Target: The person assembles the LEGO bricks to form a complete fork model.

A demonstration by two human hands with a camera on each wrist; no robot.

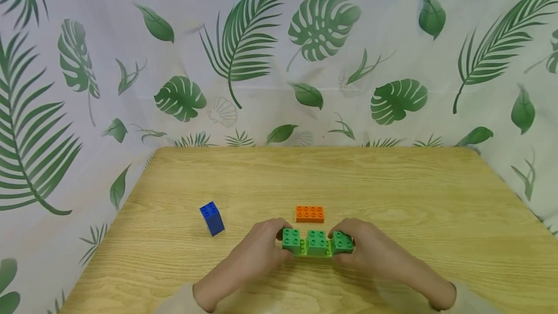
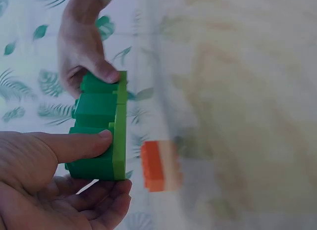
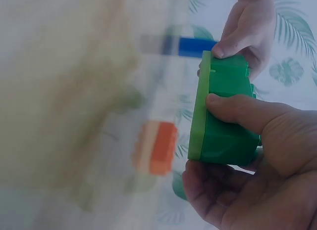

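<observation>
- From above, a person's left hand [image 1: 263, 243] and right hand [image 1: 370, 243] grip opposite ends of a long, light green plastic base brick [image 1: 302, 246] that carries three darker green, studded plastic blocks [image 1: 316, 241] in a row, with gaps between them.
- The rightmost block looks slightly skewed beside the other two; I cannot tell whether it is fully seated, nor whether the base touches the wood-grain surface [image 1: 392, 183].
- Just beyond the hands lies a flat orange plastic brick [image 1: 310, 213], and off to the left a tall blue plastic block [image 1: 212, 219] stands apart, both unattached.
- From the left wrist, the thumb lies along the side of the near end block while the other fingers curl round beneath, parted only by the piece they hold.
- From the right wrist, that hand mirrors it: thumb on the block's side near the base, fingers bent round the end. The orange brick appears blurred beyond.
- I judge the step in hand to be fitting or steadying the row of blocks; the next move seems to call for even pressure and a level base.
</observation>
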